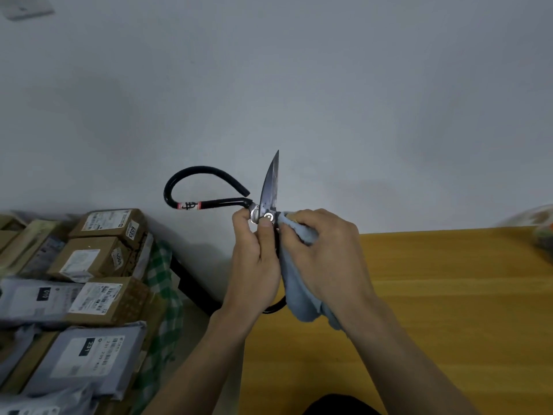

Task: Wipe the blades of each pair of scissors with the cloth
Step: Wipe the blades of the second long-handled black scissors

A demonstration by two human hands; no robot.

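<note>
Now | left hand point(254, 253) pinches black-handled steel scissors point(269, 190) at pivot | right hand point(323, 253) clutches pale blue cloth point(299, 292) beside blade

Black-handled scissors point(269, 190) open, blade upright; blue cloth point(299, 283) bunched at pivot.

A yellow wood-grain bench point(434, 310) is stretching across the lower right, its far edge running against a pale wall. At its far right corner a crinkled plastic bag point(538, 229) (contents too blurred to make out) is sitting on the surface. Left of the bench, brown cardboard parcels point(104, 259) and grey mailer bags point(86, 357) with printed labels are lying stacked over a green checked cloth point(163, 283).
</note>
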